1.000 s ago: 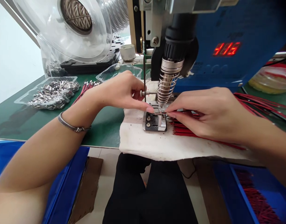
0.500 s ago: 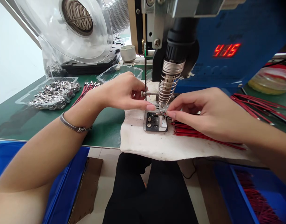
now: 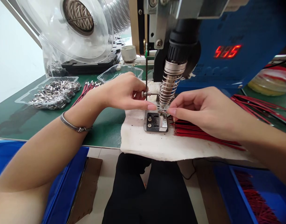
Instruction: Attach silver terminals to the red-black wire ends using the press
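Note:
My left hand [image 3: 124,91] is pinched, its fingertips meeting those of my right hand [image 3: 201,109] over a small metal fixture [image 3: 156,122] under the coiled soldering head [image 3: 172,81]. Both hands pinch a small part at the tip of the head; I cannot make out exactly what it is. Beneath my right hand a bundle of red wires [image 3: 199,132] lies on a white cloth [image 3: 161,146]. A silver bangle sits on my left wrist.
A clear tray of small metal terminals [image 3: 53,91] and several red wires [image 3: 85,88] lie on the green mat at the left. The blue machine [image 3: 238,40] shows a red digital readout. Blue bins [image 3: 63,186] stand below the table edge; the right blue bin [image 3: 255,193] holds red wires.
Both hands stay pinched at the fixture; my right fingertips have shifted slightly toward the soldering head. The view has drifted a little.

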{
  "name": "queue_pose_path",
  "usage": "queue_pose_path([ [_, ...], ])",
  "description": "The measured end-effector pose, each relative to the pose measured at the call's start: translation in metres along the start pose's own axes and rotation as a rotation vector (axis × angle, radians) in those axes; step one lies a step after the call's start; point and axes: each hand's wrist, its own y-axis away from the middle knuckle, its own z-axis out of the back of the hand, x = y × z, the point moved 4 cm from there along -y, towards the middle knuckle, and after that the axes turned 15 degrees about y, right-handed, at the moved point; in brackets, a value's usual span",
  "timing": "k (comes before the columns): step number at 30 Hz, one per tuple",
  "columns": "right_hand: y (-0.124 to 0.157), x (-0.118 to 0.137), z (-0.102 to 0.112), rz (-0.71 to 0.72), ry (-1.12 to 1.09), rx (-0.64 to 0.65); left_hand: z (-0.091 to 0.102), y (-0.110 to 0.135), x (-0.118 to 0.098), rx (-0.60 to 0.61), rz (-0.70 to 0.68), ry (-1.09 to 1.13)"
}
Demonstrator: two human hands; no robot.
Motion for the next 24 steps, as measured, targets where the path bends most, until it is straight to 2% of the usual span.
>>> queue_pose_path([
  [12, 0.0001, 0.0002, -0.0001, -0.009, 0.045, 0.006, -0.0004, 0.0004, 0.0005, 0.024, 0.017, -0.016],
  [18, 0.0013, 0.0014, -0.0015, -0.093, 0.007, -0.008, 0.0005, 0.0001, -0.0010, -0.003, -0.049, -0.060],
  [24, 0.0025, 0.0038, -0.0008, -0.077, 0.022, -0.010, -0.0003, -0.0003, -0.0011, -0.020, -0.065, -0.069],
])
